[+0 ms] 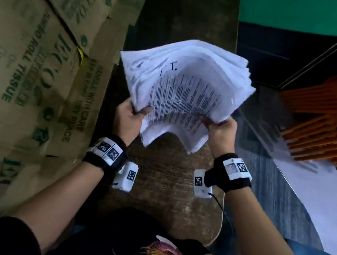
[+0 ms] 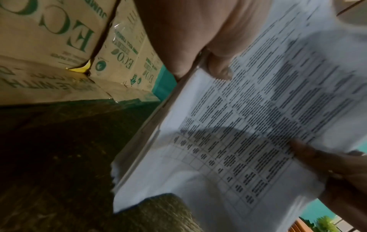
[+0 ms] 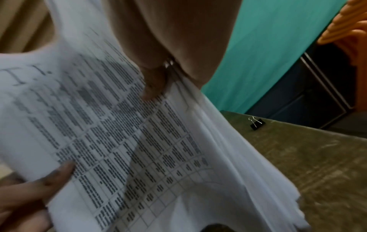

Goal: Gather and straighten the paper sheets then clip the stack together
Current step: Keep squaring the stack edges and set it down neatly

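Note:
A thick stack of printed paper sheets is held up in the air above the dark wooden table, its sheets fanned and uneven at the far end. My left hand grips the stack's left side, thumb on top. The stack's right side is gripped by my right hand, its thumb pressed on the printed page. The near edge of the stack sags between the hands. A black binder clip lies on the table near its far corner, seen only in the right wrist view.
Cardboard boxes with green print are stacked along the left of the table. Orange stacked chairs stand at the right. A teal wall and a dark cabinet lie beyond the table's far edge.

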Motion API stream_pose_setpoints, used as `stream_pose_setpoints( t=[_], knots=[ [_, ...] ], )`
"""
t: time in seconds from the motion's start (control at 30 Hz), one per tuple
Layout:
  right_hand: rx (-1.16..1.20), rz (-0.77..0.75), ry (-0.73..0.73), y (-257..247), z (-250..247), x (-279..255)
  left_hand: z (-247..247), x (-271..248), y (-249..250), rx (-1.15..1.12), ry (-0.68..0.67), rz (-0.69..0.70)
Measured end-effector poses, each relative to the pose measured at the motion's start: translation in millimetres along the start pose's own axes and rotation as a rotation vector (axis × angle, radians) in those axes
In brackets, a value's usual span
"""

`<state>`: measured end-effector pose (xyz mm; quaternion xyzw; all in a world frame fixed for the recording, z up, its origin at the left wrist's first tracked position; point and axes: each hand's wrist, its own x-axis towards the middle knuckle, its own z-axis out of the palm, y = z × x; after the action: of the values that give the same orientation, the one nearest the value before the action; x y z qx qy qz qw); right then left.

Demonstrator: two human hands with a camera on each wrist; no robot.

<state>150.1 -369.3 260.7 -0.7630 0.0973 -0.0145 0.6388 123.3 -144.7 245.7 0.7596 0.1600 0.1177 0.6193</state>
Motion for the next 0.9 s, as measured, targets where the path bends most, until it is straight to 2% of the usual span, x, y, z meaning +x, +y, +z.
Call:
stream_pose_setpoints(
  t=[0.1, 0.2, 0.33, 0.43, 0.53, 0.6, 0.67, 0.77, 0.9],
  knots=[
    [-0.028, -0.028, -0.052, -2.7, -0.1, 1.3, 1.6, -3.2, -1.4, 0.053, 0.004, -0.001],
    [-0.07, -0.006, -0.152, 2.7, 0.2, 1.4, 1.9, -2.4, -16.1, 0.071, -0.093, -0.018],
    [0.063, 0.006, -0.108, 0.7, -14.4, 14.3, -15.9, 17.8, -18.8, -0.125, -0.11, 0.044],
    [0.068, -0.026, -0.144, -9.3, -8.1, 10.3, -6.0, 20.9, -10.7, -0.204, -0.178, 0.125],
    [0.072, -0.035, -0.176, -12.9, 2.4, 5.6, 7.8, 23.3, -9.4, -0.227, -0.151, 0.083],
    [0.066, -0.023, -0.137, -10.1, -7.4, 11.1, -1.4, 34.1, -20.5, -0.236, -0.131, 0.051],
    [0.05, -0.029, -0.108, -4.6, -18.3, 16.6, -11.3, 39.6, -27.9, -0.158, -0.188, 0.07],
    [0.036, -0.009, -0.17, -0.3, -7.6, 9.7, -4.9, 26.8, -17.5, -0.09, -0.293, 0.136],
    [0.021, -0.044, -0.212, -5.8, -6.9, 7.4, -4.2, 28.0, -7.2, -0.177, -0.269, 0.17]
  ],
)
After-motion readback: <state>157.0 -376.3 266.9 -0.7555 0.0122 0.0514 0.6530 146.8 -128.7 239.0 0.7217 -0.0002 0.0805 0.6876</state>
